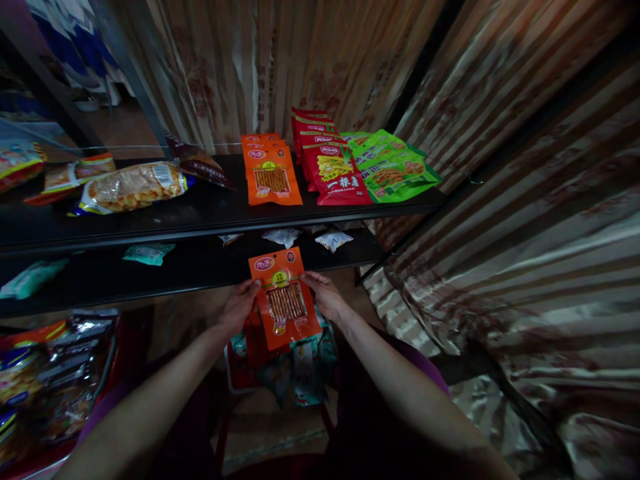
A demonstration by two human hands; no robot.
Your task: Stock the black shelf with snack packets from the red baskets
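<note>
Between my two hands I hold an orange snack packet (283, 300) upright, its clear window showing brown sticks. My left hand (241, 305) pinches its left edge, and my right hand (323, 293) grips the upper right edge. Below it, teal packets (305, 377) lie in a red container (237, 381), partly hidden by the held packet. On the upper shelf ahead stands a row of matching orange packets (273, 175). Red packets (335, 170) overlap just to their right, with green packets (395, 170) beyond.
The black upper shelf (210, 215) also bears a bread-like snack bag (133, 188) and a dark brown bag (197, 160). Small white packets (334, 240) and teal ones (149, 253) lie on the lower shelf. A box of snack bags (65, 373) is at lower left. Patterned curtains (550, 220) hang right.
</note>
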